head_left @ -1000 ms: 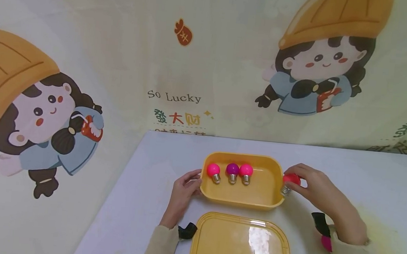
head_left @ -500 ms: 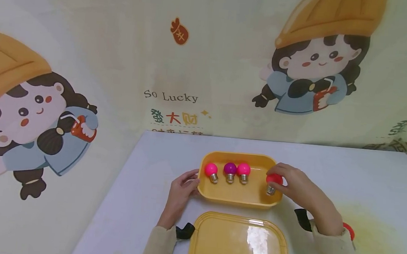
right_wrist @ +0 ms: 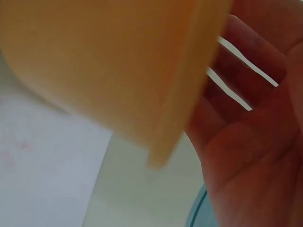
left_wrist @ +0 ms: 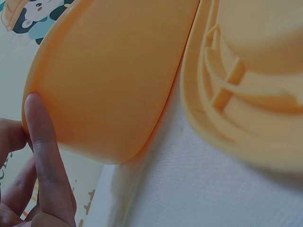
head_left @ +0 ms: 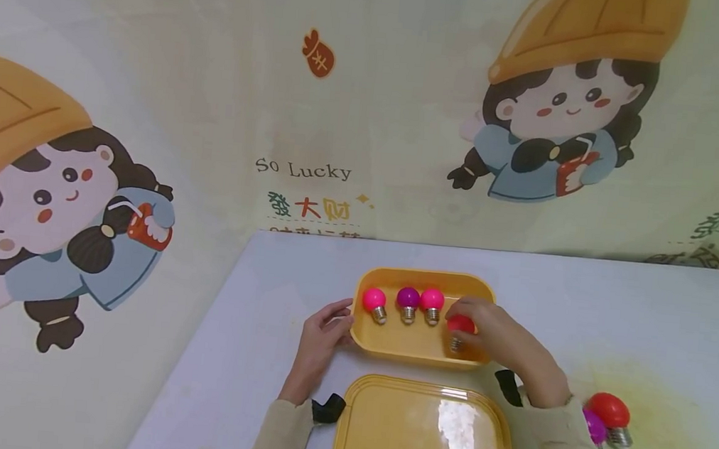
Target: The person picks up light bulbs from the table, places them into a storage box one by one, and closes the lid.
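A yellow plastic box point(head_left: 388, 341) stands on the table, with two pink light bulbs and a purple light bulb point(head_left: 408, 298) in a row inside. My left hand point(head_left: 320, 339) touches the outside of its left end; in the left wrist view one finger point(left_wrist: 42, 146) lies straight along the wall. My right hand point(head_left: 504, 337) reaches over the box's right end and pinches a red light bulb point(head_left: 460, 325), its metal base downward. That bulb is out of sight in the right wrist view, behind the box wall point(right_wrist: 109, 61).
A yellow lid point(head_left: 406, 428) lies flat in front of the box. On the right, beside my sleeve, another red light bulb point(head_left: 609, 410) and a partly hidden purple light bulb point(head_left: 595, 427) lie on the white table point(head_left: 245, 357). A printed cloth hangs behind.
My right hand has carried the red light bulb leftward, from outside the box's right end to over its inside. My left hand stays at the box's left end.
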### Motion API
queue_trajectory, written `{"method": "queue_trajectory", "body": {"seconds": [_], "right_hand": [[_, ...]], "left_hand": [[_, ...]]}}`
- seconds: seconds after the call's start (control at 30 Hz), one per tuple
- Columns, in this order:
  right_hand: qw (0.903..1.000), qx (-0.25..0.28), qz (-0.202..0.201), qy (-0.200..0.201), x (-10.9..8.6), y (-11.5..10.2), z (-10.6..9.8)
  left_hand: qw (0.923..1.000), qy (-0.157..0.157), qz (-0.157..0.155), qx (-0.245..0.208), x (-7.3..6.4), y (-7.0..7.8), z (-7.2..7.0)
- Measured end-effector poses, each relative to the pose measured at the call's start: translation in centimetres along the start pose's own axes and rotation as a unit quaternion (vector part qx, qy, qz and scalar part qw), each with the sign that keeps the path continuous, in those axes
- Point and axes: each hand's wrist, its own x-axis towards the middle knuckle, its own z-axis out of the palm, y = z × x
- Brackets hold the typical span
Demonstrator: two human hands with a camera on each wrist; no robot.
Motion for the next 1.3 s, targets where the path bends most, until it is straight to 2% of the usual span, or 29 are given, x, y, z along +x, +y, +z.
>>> {"method": "queue_trajectory", "body": {"seconds": [0.23, 0.47, 0.6, 1.03, 1.3], "right_hand": [[0.9989, -0.007, -0.045, 0.008, 0.9, 0.1, 1.4], [0.9980, -0.012, -0.061, 0.009, 1.6, 0.1, 2.3], [0.9969, -0.017, -0.075, 0.015, 2.1, 0.2, 2.8], [0.9962, -0.038, -0.076, 0.019, 2.6, -0.1, 3.8], [0.9968, -0.035, -0.071, 0.016, 2.8, -0.4, 3.4]], "left_hand": [[1.0000, 0.000, -0.005, 0.004, 0.1, -0.1, 0.2], [0.9999, -0.005, 0.012, 0.008, 0.3, 0.0, 0.2], [0.9997, 0.003, 0.016, 0.016, 0.4, 0.1, 0.2], [0.9999, 0.002, 0.003, 0.012, 0.5, -0.2, 0.2], [0.9999, 0.004, 0.004, 0.015, 0.7, -0.1, 0.1]]}}
